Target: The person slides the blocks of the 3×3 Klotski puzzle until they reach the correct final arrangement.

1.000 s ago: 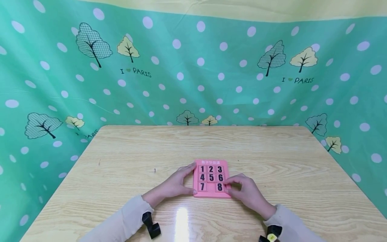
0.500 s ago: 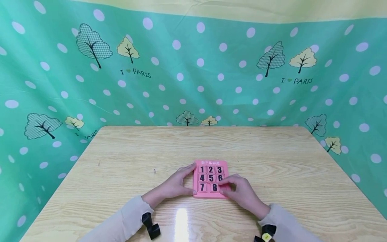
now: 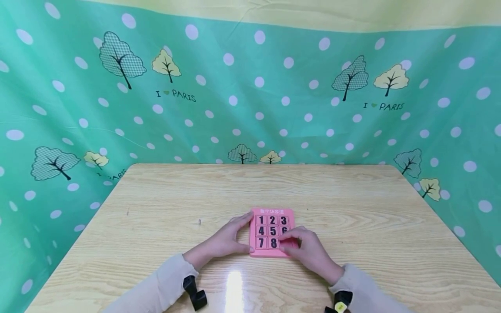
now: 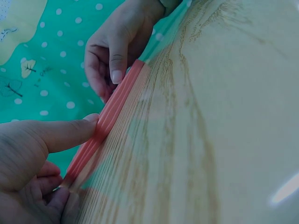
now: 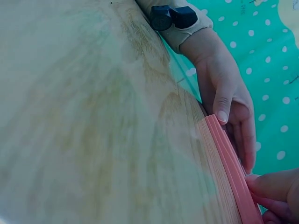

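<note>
A pink number slide puzzle point(image 3: 272, 211) lies flat on the table, its tiles reading 1 to 8 in order. My left hand point(image 3: 221, 240) holds the puzzle's left edge, fingertips at the upper corner and thumb at the lower one. In the bottom row, the 8 tile point(image 3: 273, 243) sits beside the 7 tile point(image 3: 261, 243). The index finger and thumb of my right hand point(image 3: 309, 250) are bent onto the right side of the 8 tile. They cover the lower right space and part of the 6 tile point(image 3: 284, 229). Both wrist views see the puzzle's side edge-on.
The wood-grain table point(image 3: 176, 191) extends all around the puzzle. A green dotted curtain point(image 3: 258, 104) with printed trees hangs behind it and at both sides. Black straps with devices point(image 3: 195, 292) sit on both wrists. Light glares on the table's near part point(image 3: 235, 287).
My right hand has moved left, and the 8 tile has slid with it from the lower right space to the bottom middle. The left hand has stayed at the puzzle's left edge.
</note>
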Demonstrator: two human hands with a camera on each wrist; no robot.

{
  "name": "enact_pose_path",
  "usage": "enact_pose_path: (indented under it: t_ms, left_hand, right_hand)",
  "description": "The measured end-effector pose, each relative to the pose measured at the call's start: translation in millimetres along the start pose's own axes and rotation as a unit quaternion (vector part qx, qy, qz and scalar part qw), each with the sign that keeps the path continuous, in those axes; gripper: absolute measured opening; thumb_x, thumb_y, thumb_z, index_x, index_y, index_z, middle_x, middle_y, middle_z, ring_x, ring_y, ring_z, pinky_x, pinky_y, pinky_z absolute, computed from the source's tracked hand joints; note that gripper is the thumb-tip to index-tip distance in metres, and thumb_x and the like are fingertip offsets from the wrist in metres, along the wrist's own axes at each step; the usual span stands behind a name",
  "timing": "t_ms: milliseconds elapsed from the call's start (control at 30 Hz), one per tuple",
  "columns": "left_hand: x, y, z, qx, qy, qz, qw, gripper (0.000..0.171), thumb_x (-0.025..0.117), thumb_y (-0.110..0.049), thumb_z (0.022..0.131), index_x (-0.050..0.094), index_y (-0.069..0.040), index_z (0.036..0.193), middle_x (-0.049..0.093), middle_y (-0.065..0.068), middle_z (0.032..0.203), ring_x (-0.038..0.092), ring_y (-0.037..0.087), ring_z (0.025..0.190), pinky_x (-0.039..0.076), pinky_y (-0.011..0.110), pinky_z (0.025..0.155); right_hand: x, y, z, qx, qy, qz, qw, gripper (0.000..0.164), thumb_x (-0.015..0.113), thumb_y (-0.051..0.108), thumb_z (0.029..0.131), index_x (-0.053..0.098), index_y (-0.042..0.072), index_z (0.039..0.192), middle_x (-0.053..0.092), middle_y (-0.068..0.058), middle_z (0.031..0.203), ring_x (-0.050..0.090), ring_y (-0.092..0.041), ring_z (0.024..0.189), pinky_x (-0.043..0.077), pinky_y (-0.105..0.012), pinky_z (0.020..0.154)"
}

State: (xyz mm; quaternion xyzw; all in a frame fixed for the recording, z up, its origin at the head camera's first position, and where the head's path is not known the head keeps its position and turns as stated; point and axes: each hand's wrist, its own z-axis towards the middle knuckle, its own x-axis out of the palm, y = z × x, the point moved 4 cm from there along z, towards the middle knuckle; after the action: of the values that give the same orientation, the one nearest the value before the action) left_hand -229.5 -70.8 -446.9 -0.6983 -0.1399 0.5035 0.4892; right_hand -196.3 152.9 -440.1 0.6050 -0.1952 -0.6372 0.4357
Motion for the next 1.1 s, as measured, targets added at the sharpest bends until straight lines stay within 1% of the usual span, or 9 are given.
enact_pose_path:
  t_ms: [233, 500, 733, 833, 933, 1067, 1100]
  left_hand:
    - [0.1, 2.1, 0.4, 0.003, -0.001, -0.008, 1.0000, 0.095, 0.081, -0.021, 0.070, 0.027, -0.006, 0.148, 0.024, 0.005, 0.155, 0.022, 0.028, 0.140, 0.017, 0.051, 0.114]
    - [0.3, 2.3, 0.6, 0.006, -0.003, -0.008, 0.9999, 0.095, 0.081, -0.022, 0.071, 0.027, -0.006, 0.148, 0.025, 0.006, 0.155, 0.023, 0.029, 0.140, 0.018, 0.051, 0.114]
    - [0.1, 4.3, 2.0, 0.003, -0.003, -0.017, 0.9999, 0.095, 0.081, -0.022, 0.071, 0.028, -0.007, 0.148, 0.025, 0.005, 0.155, 0.022, 0.029, 0.140, 0.017, 0.052, 0.114]
    - [-0.6, 5.5, 2.9, 0.000, -0.001, -0.022, 0.9998, 0.096, 0.081, -0.023, 0.070, 0.027, -0.008, 0.148, 0.025, 0.004, 0.155, 0.022, 0.028, 0.141, 0.016, 0.051, 0.114]
    - [-1.2, 7.2, 4.4, -0.005, 0.000, -0.036, 0.9993, 0.097, 0.081, -0.023, 0.069, 0.027, -0.009, 0.149, 0.024, 0.004, 0.155, 0.020, 0.028, 0.141, 0.015, 0.051, 0.114]
    - [-2.6, 9.3, 6.7, -0.007, 0.000, -0.074, 0.9972, 0.094, 0.079, -0.020, 0.071, 0.027, -0.009, 0.149, 0.025, 0.006, 0.155, 0.020, 0.029, 0.141, 0.013, 0.052, 0.114]
    - [-3.0, 9.7, 7.4, -0.006, 0.001, -0.082, 0.9966, 0.094, 0.079, -0.020, 0.071, 0.027, -0.008, 0.149, 0.025, 0.006, 0.154, 0.021, 0.029, 0.141, 0.013, 0.052, 0.114]
  right_hand:
    - [1.6, -1.3, 0.4, 0.004, 0.002, 0.005, 1.000, 0.025, 0.078, 0.008, 0.073, 0.074, 0.017, 0.096, 0.065, 0.006, 0.096, 0.059, -0.018, 0.096, 0.048, -0.030, 0.089]
    - [1.1, -0.4, 0.6, 0.009, 0.002, 0.010, 1.000, 0.026, 0.078, 0.009, 0.072, 0.073, 0.015, 0.097, 0.066, 0.004, 0.098, 0.059, -0.019, 0.098, 0.048, -0.031, 0.090]
    - [1.7, -2.6, 1.7, 0.013, 0.008, 0.033, 0.999, 0.026, 0.078, 0.012, 0.074, 0.072, 0.015, 0.099, 0.066, 0.002, 0.102, 0.058, -0.021, 0.102, 0.048, -0.032, 0.093]
    - [1.5, -3.7, 2.1, 0.020, 0.008, 0.046, 0.999, 0.026, 0.078, 0.013, 0.074, 0.072, 0.014, 0.099, 0.066, 0.001, 0.102, 0.058, -0.022, 0.103, 0.048, -0.030, 0.094]
    - [0.6, -5.0, 2.7, 0.029, 0.007, 0.057, 0.998, 0.026, 0.079, 0.015, 0.073, 0.072, 0.013, 0.098, 0.066, -0.001, 0.102, 0.057, -0.022, 0.103, 0.047, -0.026, 0.093]
    - [-0.2, -7.0, 3.8, 0.034, 0.006, 0.063, 0.997, 0.026, 0.079, 0.017, 0.073, 0.072, 0.013, 0.098, 0.066, -0.001, 0.101, 0.057, -0.023, 0.102, 0.047, -0.025, 0.091]
    - [-0.2, -7.4, 4.2, 0.032, 0.006, 0.064, 0.997, 0.026, 0.079, 0.017, 0.073, 0.072, 0.013, 0.098, 0.066, -0.001, 0.102, 0.057, -0.023, 0.102, 0.048, -0.025, 0.090]
